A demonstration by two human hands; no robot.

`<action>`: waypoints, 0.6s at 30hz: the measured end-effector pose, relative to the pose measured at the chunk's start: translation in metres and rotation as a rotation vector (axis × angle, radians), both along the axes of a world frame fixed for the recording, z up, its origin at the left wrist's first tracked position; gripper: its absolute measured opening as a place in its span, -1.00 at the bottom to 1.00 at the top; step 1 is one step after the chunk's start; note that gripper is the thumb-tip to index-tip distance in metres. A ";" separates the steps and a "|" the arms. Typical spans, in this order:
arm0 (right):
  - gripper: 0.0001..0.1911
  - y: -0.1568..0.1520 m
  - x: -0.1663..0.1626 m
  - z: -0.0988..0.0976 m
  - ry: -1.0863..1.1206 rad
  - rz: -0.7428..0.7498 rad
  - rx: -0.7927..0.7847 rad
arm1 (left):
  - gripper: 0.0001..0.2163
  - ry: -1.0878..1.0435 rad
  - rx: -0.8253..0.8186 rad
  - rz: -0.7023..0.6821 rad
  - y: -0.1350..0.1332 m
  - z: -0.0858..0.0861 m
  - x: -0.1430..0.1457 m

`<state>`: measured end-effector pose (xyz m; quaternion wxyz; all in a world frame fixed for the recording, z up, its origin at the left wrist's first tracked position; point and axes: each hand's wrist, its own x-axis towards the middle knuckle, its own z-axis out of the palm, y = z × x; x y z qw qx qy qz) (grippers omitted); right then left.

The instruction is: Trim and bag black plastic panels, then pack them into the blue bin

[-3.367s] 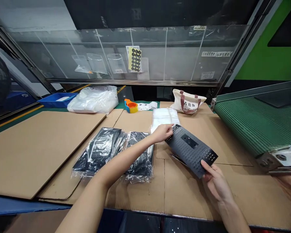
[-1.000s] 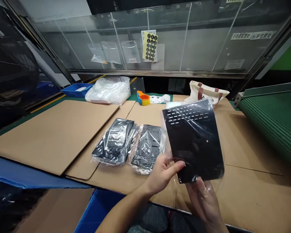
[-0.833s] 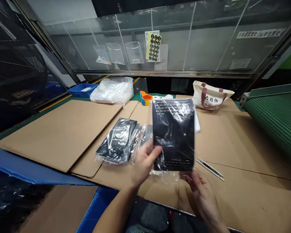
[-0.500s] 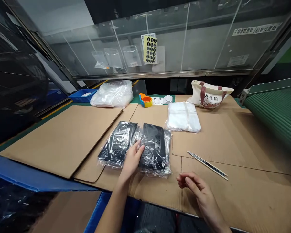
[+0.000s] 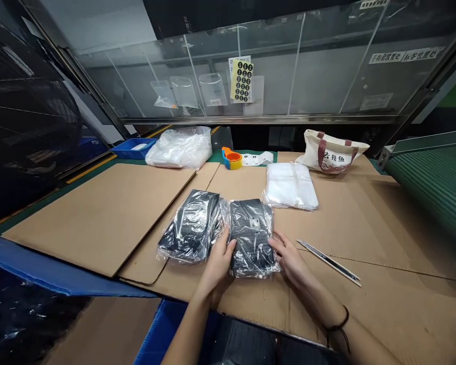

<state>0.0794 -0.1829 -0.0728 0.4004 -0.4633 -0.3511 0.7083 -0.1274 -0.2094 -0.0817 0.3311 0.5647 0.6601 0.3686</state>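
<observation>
Two stacks of black perforated plates in clear bags lie side by side on the cardboard-covered table (image 5: pixel 365 223). My left hand (image 5: pixel 219 257) grips the left edge of the right stack (image 5: pixel 251 235), with its thumb on top. My right hand (image 5: pixel 289 256) lies against that stack's right edge with its fingers stretched out flat. The left stack (image 5: pixel 192 225) lies untouched beside my left hand. A dark band sits on my right wrist.
A pile of empty white bags (image 5: pixel 291 185) lies behind the stacks and a thin metal strip (image 5: pixel 329 262) to the right. Along the back stand a tote bag (image 5: pixel 332 157), an orange tape dispenser (image 5: pixel 231 158), a heap of clear plastic (image 5: pixel 178 147) and a blue tray (image 5: pixel 133 148). A green conveyor (image 5: pixel 437 187) runs at the right.
The bagged black plate I held up in both hands now lies on the right stack. Both hands have come down to the sides of that stack.
</observation>
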 end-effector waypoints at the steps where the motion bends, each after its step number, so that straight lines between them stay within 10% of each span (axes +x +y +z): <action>1: -0.26 0.005 -0.004 0.003 0.006 0.016 -0.005 | -0.41 -0.021 0.009 -0.003 -0.003 -0.001 0.001; 11: -0.20 -0.010 0.004 0.015 -0.087 0.121 0.364 | -0.05 -0.539 0.059 -0.078 -0.032 0.017 0.010; 18: -0.06 -0.051 0.016 0.009 -0.143 0.143 0.447 | 0.06 -0.408 0.346 0.047 -0.043 0.021 0.032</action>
